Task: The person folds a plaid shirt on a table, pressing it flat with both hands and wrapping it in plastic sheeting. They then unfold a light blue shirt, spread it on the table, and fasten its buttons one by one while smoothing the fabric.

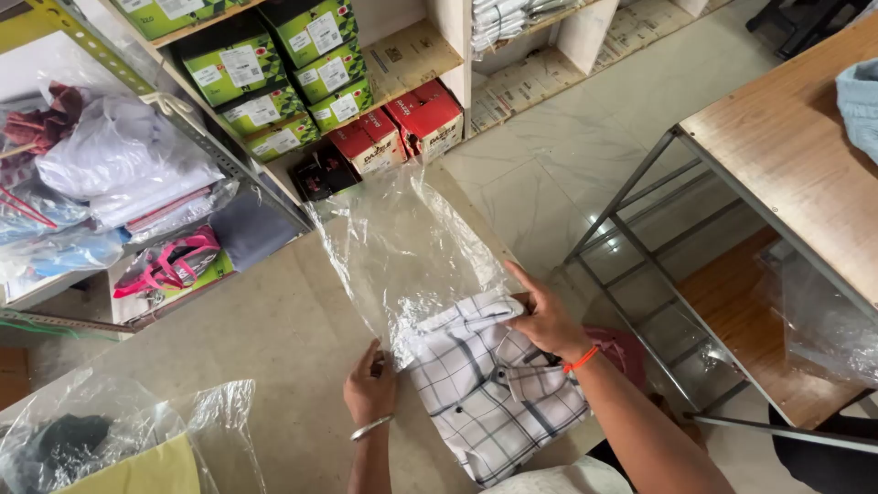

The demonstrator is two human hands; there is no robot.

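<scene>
A folded white shirt with a dark check pattern (pixel 489 389) lies on the beige table (pixel 265 338), its collar end just inside the mouth of a clear plastic bag (pixel 402 242). My left hand (pixel 369 389), with a metal bangle on the wrist, pinches the bag's open edge at the shirt's left side. My right hand (pixel 547 316), an orange thread round its wrist, rests on the shirt's collar and grips the bag's other edge there. The bag stretches away from me, flat and see-through.
Green boxes (pixel 283 69) and red boxes (pixel 402 128) fill shelves beyond the table. A metal rack (pixel 110 183) at left holds bagged clothes. A wooden desk on a metal frame (pixel 786 155) stands at right. More plastic-wrapped items (pixel 110 439) lie at lower left.
</scene>
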